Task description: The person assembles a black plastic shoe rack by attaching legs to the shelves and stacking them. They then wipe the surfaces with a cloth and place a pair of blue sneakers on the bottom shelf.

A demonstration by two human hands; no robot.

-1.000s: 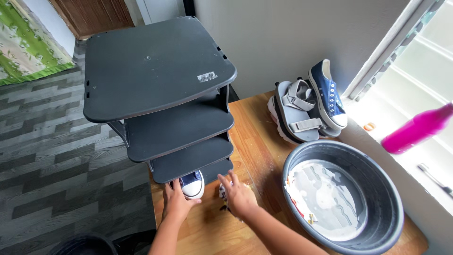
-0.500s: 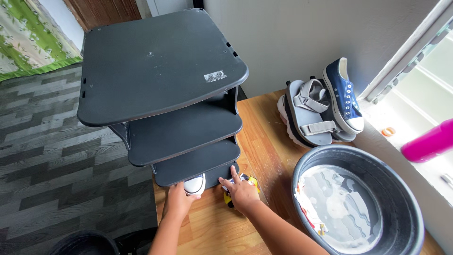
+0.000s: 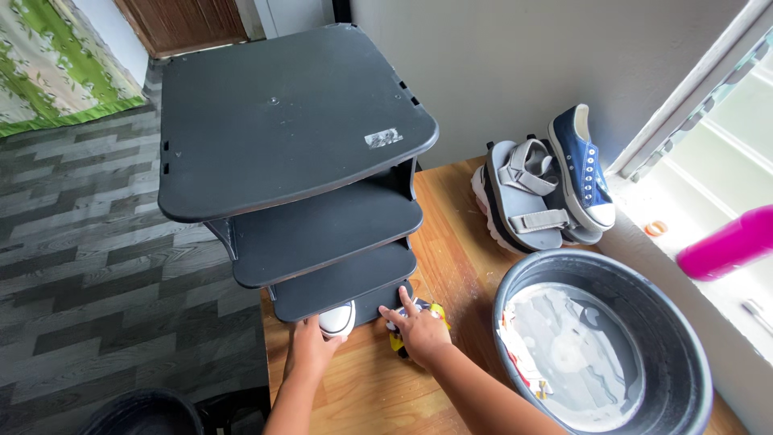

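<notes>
Under the rack's (image 3: 298,145) lowest shelf, fingers (image 3: 308,332) touch a shoe (image 3: 337,319).

Basin (image 3: 515,290) right of shelf rack (image 3: 290,137)

Pretty tight spot: the dark shelf rack (image 3: 298,153) overhangs right above both grips, so going up is blocked. To the right, the big grey basin (image 3: 600,350) crowds things. Bare wooden worktop (image 3: 362,395) behind the grips stays open.
</notes>
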